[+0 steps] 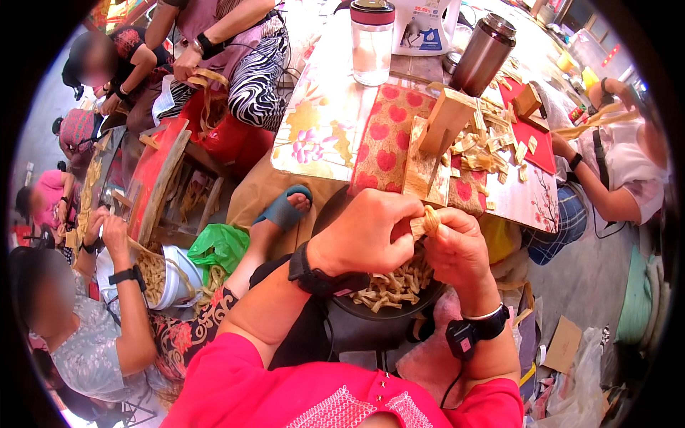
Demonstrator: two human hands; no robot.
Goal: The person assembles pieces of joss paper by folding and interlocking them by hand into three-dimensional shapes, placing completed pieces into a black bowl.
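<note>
Above my lap, my left hand (367, 232) and my right hand (457, 246) meet, both closed on a small tan strip knot (431, 219). The strip looks ribbed and folded over itself; its exact material I cannot tell. My left fingers curl in from one side, while my right thumb and fingers pinch the other. Just below, a dark round basin (371, 313) holds many short tan knotted pieces (396, 285). Beyond my hands, a wooden stand with an upright block (448, 121) rests on the table beside a heap of loose tan strips (489, 146).
On the table (296, 153) stand a clear lidded bottle (372, 46), a white jug (421, 28) and a brown metallic flask (485, 55). People work with strips on both sides. At left are a white bucket (178, 274) and green bag (222, 246); cardboard (562, 344) lies at right.
</note>
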